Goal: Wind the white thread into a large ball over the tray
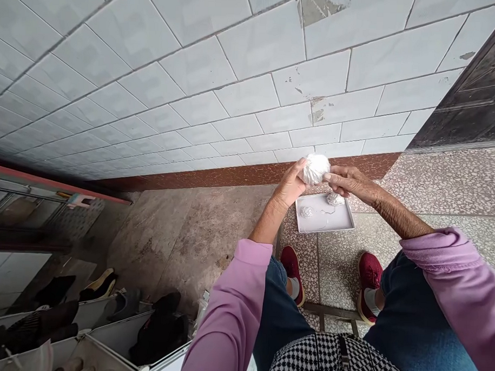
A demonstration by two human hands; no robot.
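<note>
A white ball of yarn (315, 168) is held up in front of the tiled wall. My left hand (288, 186) is wrapped around its left side, with the thumb near the top. At the ball's right edge, my right hand (349, 182) has its thumb and fingers pinched together on the yarn; the strand itself is too fine to make out. Below, a shallow white tray (331, 228) lies on the floor. In it are a small loose white yarn ball (306, 212) and a second white yarn bundle (335, 199), partly hidden by my right hand, with thin strands between them.
A white tiled wall (250, 118) with chipped patches stands ahead, and a dark door (473, 101) is at the right. My red shoes (370, 273) rest on the speckled floor. Shoe boxes (116, 332) with dark shoes stand at lower left, near a red-edged rack (61, 184).
</note>
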